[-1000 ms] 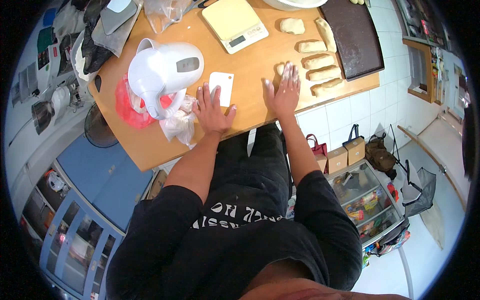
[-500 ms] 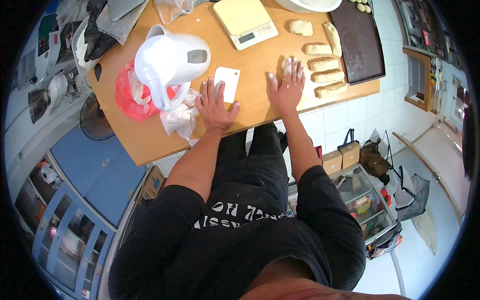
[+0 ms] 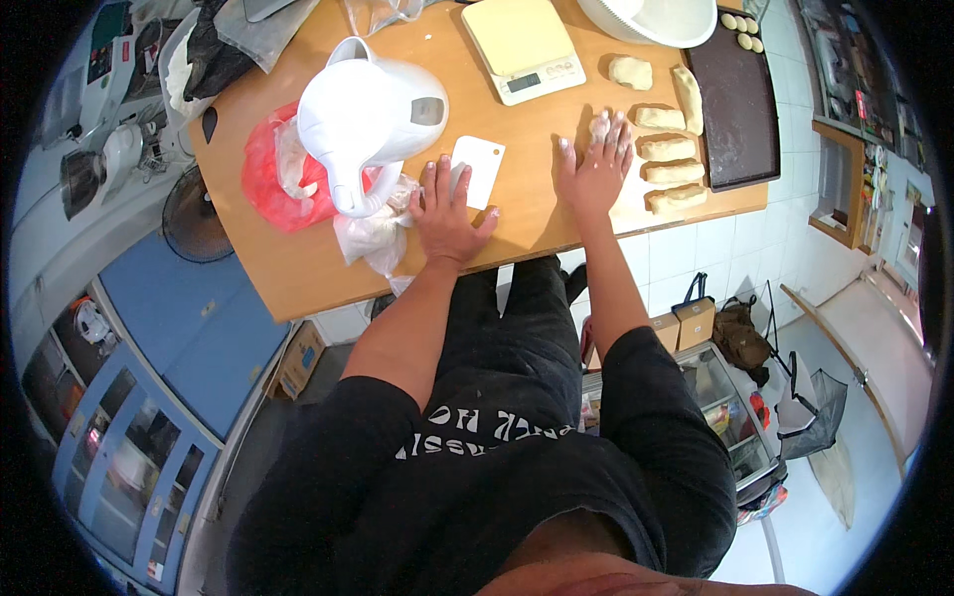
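My right hand (image 3: 598,177) has slid a little farther over the table (image 3: 532,149), and the small dough lump that showed beside its fingers a second ago is out of sight, so I judge it is being worked under that hand. Both my hands lie flat with nothing clamped, though I cannot tell exactly how the lump sits; my left hand (image 3: 449,226) rests at the white card's (image 3: 483,169) near left edge. The dough rolls (image 3: 668,150) lie just right of my right fingers.
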Demonstrator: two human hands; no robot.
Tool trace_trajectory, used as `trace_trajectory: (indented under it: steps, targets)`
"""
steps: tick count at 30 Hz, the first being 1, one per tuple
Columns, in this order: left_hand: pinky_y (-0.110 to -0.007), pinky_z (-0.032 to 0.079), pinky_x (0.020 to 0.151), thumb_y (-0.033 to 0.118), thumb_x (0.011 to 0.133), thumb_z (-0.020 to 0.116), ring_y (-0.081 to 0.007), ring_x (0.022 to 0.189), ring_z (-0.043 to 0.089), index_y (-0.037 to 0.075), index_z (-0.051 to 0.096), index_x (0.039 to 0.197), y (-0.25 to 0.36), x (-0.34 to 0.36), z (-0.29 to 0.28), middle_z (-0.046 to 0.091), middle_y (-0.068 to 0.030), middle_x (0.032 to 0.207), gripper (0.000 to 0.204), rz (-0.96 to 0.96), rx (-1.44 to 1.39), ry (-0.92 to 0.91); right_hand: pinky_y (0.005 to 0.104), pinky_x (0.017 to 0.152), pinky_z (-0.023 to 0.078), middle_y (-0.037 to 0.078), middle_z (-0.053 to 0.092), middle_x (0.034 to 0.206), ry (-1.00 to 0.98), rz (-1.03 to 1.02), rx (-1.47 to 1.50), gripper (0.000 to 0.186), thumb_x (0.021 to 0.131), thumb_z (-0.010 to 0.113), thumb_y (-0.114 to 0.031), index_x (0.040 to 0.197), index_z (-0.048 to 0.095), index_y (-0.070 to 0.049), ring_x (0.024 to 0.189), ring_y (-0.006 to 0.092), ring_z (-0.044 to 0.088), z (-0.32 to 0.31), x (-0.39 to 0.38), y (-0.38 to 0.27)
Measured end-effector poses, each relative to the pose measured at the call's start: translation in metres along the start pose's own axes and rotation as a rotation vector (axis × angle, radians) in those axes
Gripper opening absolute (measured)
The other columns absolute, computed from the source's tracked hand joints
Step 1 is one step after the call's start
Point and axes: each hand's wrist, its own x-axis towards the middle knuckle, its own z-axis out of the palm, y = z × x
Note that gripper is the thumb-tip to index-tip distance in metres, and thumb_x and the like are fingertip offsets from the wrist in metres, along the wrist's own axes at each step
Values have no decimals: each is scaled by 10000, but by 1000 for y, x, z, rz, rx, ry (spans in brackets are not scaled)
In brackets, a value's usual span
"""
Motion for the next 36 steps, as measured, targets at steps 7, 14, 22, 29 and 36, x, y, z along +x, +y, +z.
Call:
trace_trajectory:
  steps: [7, 14, 22, 29, 36]
  targets:
    - [-567, 199, 1157, 474, 734, 748, -328, 1509, 268, 129, 496, 1447, 0, 1, -2, 335, -135, 1619, 831, -24, -15, -14, 573, 1173, 290, 172, 425, 1577, -139, -261, 58, 625, 939, 639, -395, 1455, 524, -61, 1459, 453, 352, -3, -37, -19]
    - [-559, 219, 1148, 453, 743, 739, -334, 1491, 294, 118, 515, 1426, -2, -1, -6, 358, -138, 1604, 793, -11, -68, 40, 573, 1136, 340, 256, 518, 1432, 127, -58, 234, 531, 956, 639, -242, 1423, 519, -20, 1352, 474, 439, -6, -48, 1]
    - [-570, 220, 1144, 476, 762, 717, -340, 1487, 306, 132, 534, 1412, -3, 1, -1, 366, -146, 1600, 759, -20, -27, 4, 548, 1211, 257, 246, 360, 1593, -289, -394, 116, 560, 1011, 543, -237, 1504, 426, 1, 1505, 399, 296, 8, -49, -21]
    - [-573, 221, 1136, 472, 783, 696, -351, 1483, 318, 128, 528, 1419, 1, -2, -6, 378, -154, 1594, 742, 3, -45, 51, 541, 1221, 232, 253, 320, 1612, -33, -5, -84, 593, 1030, 487, -222, 1538, 344, 48, 1501, 421, 290, 18, -17, -9]
    - [-574, 211, 1138, 434, 802, 679, -351, 1480, 321, 114, 516, 1424, -4, -2, 3, 381, -156, 1594, 718, 1, -33, 54, 534, 1217, 247, 263, 354, 1591, -243, -219, 68, 603, 1022, 512, -218, 1527, 346, 66, 1487, 431, 317, 9, -71, -10]
